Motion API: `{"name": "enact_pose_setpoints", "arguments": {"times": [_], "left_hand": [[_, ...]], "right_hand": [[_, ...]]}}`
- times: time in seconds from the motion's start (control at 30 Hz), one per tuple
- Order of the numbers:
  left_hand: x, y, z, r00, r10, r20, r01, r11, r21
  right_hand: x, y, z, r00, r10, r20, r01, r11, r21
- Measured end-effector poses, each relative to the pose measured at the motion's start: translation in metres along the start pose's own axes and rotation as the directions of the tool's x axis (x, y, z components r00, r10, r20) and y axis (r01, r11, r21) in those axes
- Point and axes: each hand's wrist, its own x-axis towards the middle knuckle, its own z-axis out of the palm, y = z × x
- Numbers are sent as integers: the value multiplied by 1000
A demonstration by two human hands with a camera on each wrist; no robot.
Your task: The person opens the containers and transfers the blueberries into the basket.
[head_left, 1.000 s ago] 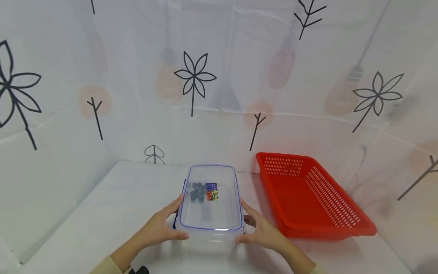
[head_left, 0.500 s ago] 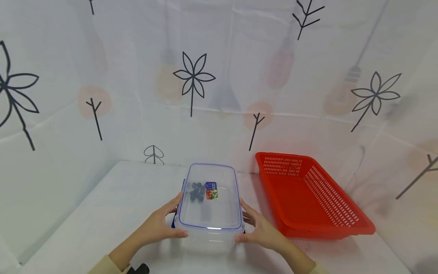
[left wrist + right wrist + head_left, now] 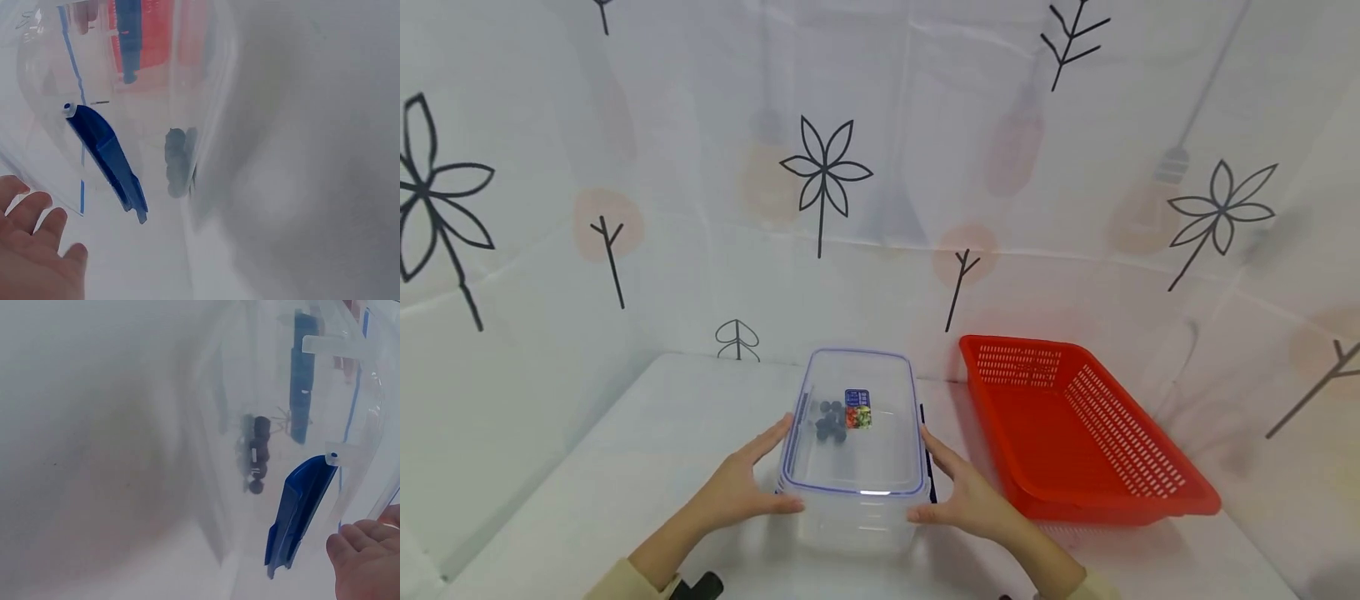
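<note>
A clear storage box (image 3: 857,527) stands on the white table, with a clear, blue-edged lid (image 3: 887,458) over it. The lid bears a coloured label (image 3: 857,409). Through it several dark round berries (image 3: 831,422) show on the box's left side. My left hand (image 3: 741,493) holds the lid's left side, thumb at the front corner. Opposite, my right hand (image 3: 966,496) grips the right side the same way. Blue latches hang unfastened: one latch (image 3: 106,153) in the left wrist view, another latch (image 3: 303,509) in the right.
To the right of the box sits a red perforated basket (image 3: 1000,437), its floor visible. Behind the table hangs a white curtain (image 3: 880,300) printed with flowers and twigs. A black device (image 3: 700,587) is on the left wrist.
Both hands and the lid have shifted slightly left and up in the head view, while the berries have barely moved. A dark latch strip now shows along the right side.
</note>
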Motion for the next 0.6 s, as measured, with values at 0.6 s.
{"name": "enact_pose_setpoints", "arguments": {"times": [0.6], "left_hand": [[-3, -2, -26, 996, 65, -54, -68, 996, -56]], "right_hand": [[11, -25, 7, 1000, 8, -21, -10, 998, -63]]}}
